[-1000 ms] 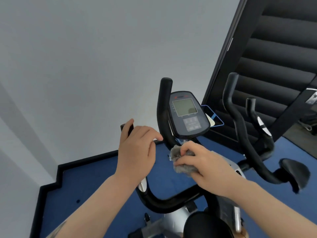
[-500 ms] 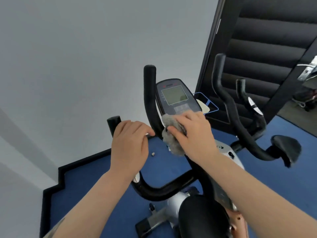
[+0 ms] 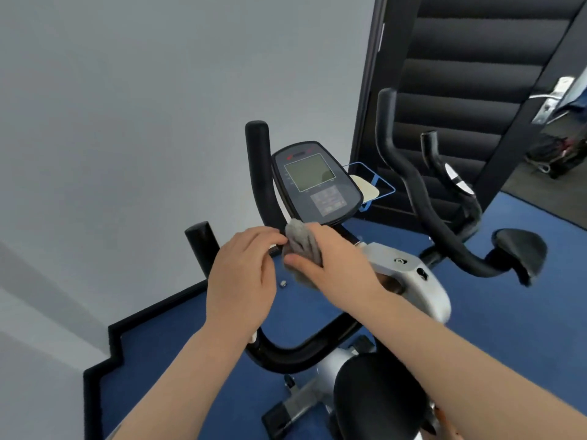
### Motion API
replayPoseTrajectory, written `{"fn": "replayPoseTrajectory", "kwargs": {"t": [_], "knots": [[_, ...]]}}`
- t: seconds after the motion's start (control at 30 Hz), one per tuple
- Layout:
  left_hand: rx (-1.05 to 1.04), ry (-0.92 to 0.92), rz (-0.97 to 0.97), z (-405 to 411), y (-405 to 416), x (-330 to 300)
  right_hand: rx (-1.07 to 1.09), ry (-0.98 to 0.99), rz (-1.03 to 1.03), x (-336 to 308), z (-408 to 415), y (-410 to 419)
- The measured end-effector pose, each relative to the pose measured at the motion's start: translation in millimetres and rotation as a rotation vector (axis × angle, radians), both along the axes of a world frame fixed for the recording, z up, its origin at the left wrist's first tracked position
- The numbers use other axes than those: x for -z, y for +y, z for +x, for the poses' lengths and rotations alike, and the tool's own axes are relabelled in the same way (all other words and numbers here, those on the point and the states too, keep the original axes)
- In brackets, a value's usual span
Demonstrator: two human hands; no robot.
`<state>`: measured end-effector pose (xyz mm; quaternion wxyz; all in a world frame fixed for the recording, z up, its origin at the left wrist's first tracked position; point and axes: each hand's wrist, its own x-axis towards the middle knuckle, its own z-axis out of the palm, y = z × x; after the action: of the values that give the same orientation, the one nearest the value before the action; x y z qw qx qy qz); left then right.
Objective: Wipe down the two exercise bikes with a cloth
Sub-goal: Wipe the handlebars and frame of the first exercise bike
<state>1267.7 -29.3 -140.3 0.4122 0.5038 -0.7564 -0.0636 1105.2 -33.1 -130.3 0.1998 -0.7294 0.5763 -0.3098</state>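
Below the console (image 3: 317, 182) at frame centre, right hand (image 3: 336, 265) grips the grey cloth (image 3: 300, 246) against the bike's black handlebar (image 3: 263, 185); left hand (image 3: 244, 277), fingers loosely curled, touches the cloth's edge

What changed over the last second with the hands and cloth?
The right hand took the grey fuzzy cloth up against the lower part of the black oval console, then back down below its bottom edge; it keeps gripping the cloth. The left hand stayed at the black handlebar, and its fingertips now reach the cloth. Console, second bike's handlebars and blue floor look unchanged.
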Motion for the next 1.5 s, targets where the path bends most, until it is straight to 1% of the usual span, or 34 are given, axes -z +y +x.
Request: {"fn": "replayPoseTrajectory", "kwargs": {"t": [0.07, 0.13, 0.2, 0.3, 0.33, 0.47, 0.57, 0.63, 0.7, 0.77, 0.83, 0.9, 1.0, 1.1, 1.2, 1.3, 1.37, 1.4, 1.43, 1.5], "knots": [[-0.013, 0.004, 0.005, 0, 0, 2, 0.013, 0.074, -0.047, 8, -9, 7], [-0.016, 0.011, 0.006, 0, 1, 4, 0.026, 0.122, -0.044, 8, -23, 7], [-0.018, 0.021, 0.01, 0, 1, 3, 0.018, 0.114, -0.026, 4, -23, 0], [-0.029, 0.005, 0.01, -1, 0, 3, -0.002, 0.02, -0.01, 3, -5, -5], [-0.033, -0.004, 0.008, 0, 1, 3, 0.003, 0.023, -0.01, 5, -3, -3], [-0.027, -0.03, 0.008, 0, 2, 3, 0.042, 0.155, -0.018, 10, -31, 13], [-0.034, -0.05, 0.002, -1, 1, 4, 0.052, 0.098, 0.018, 9, -26, 8], [-0.034, -0.056, -0.007, -1, 0, 5, 0.029, 0.048, 0.021, 7, -10, 5], [-0.036, -0.042, -0.005, 0, 0, 5, 0.022, 0.02, 0.016, 3, -12, 7], [-0.041, -0.022, 0.009, 0, 0, 5, 0.025, 0.042, 0.058, -2, -30, 15], [-0.047, -0.017, 0.012, 0, 1, 5, 0.077, 0.067, 0.078, -10, -46, 17], [-0.046, -0.031, 0.01, -1, 1, 6, 0.154, -0.007, 0.006, -20, -46, 8], [-0.039, -0.026, 0.011, 1, 0, 4, 0.164, -0.139, -0.142, -32, -21, -14], [-0.037, -0.009, 0.017, 1, 1, 4, 0.156, -0.159, -0.173, -21, -5, -22], [-0.052, 0.005, 0.025, 0, 0, 5, 0.19, -0.178, -0.224, -4, -10, -15], [-0.049, -0.003, 0.016, -1, 1, 5, 0.253, -0.277, -0.252, -17, -18, -22], [-0.042, 0.001, 0.009, -1, 1, 5, 0.269, -0.258, -0.314, -32, -17, -29], [-0.041, 0.005, 0.009, -1, 1, 4, 0.25, -0.237, -0.307, -35, -14, -30], [-0.044, 0.008, 0.011, -1, 1, 3, 0.214, -0.226, -0.253, -33, -11, -29], [-0.05, 0.007, 0.012, -1, 1, 3, 0.092, -0.243, -0.067, -19, -5, -14]]}}
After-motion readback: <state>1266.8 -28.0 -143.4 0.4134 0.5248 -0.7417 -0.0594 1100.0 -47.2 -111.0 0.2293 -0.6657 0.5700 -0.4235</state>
